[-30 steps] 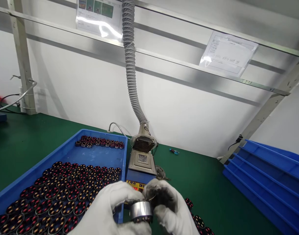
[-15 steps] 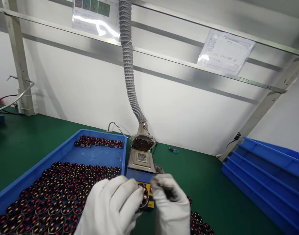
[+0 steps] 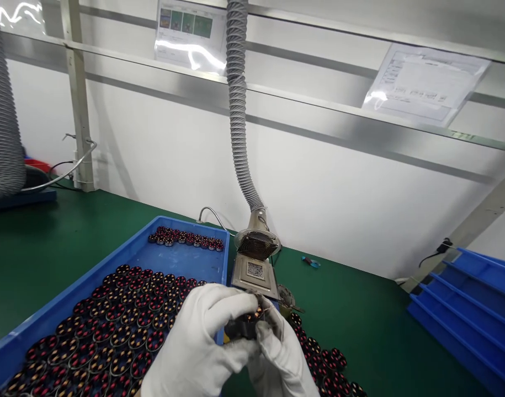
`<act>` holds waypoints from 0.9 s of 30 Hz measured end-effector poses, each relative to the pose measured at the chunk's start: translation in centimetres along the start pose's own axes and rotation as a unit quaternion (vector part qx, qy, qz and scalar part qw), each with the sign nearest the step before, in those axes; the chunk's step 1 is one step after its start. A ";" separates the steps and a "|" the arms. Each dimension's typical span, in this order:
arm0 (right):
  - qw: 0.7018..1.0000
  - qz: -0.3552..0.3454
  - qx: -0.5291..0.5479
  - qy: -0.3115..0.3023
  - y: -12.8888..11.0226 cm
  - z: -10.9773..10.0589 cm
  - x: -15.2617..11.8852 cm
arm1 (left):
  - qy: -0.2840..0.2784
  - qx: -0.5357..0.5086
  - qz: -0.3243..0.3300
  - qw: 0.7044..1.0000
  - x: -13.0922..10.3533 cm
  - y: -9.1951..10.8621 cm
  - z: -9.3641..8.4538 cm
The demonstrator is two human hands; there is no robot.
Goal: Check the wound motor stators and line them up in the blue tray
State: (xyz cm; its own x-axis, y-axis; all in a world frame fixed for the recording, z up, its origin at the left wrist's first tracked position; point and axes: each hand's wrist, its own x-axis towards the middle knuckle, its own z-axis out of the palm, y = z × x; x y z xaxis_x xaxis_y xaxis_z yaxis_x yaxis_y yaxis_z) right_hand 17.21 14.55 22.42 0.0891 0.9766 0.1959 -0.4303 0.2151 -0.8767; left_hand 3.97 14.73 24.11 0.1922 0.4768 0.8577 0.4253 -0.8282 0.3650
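Both hands wear white gloves, with dark stains on the right fingertips. Between them, low in the middle of the view, is a round black motor stator with copper windings. My left hand grips it from the left, thumb below and fingers over the top. At its right side, the closed fingers of my right hand pinch the rim. Part of the stator is hidden by the gloves. Just beyond the hands stands a metal-topped device with a square patterned plate.
To the left lies a blue tray with rows of similar stators. More stators sit on the green table at right. A fume hood on a grey hose hangs over the device. Blue-handled pliers and stacked blue trays are farther right.
My right hand has moved left and now touches the stator beside my left hand; before, the two were apart. The stator is turned differently. The camera view has shifted left.
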 end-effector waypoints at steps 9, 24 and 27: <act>0.981 0.115 0.139 -0.077 -0.8 0.0 -0.6 | 0.022 -0.298 -0.229 0.926 0.4 -0.7 -0.2; 0.976 0.157 0.131 -0.079 0.2 -0.1 -0.8 | 0.026 -0.396 -0.266 0.879 0.9 0.2 -0.2; 0.976 0.153 0.130 -0.087 -0.2 0.4 -0.7 | 0.090 -0.407 -0.341 0.842 1.1 -0.1 -0.6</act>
State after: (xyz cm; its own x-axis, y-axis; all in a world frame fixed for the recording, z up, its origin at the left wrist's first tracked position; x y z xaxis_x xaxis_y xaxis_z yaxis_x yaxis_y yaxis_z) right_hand 16.89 13.78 22.59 -0.2227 0.9743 0.0340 -0.6280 -0.1167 -0.7694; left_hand 3.62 15.18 25.18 -0.0190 0.9320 0.3621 -0.3792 -0.3418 0.8599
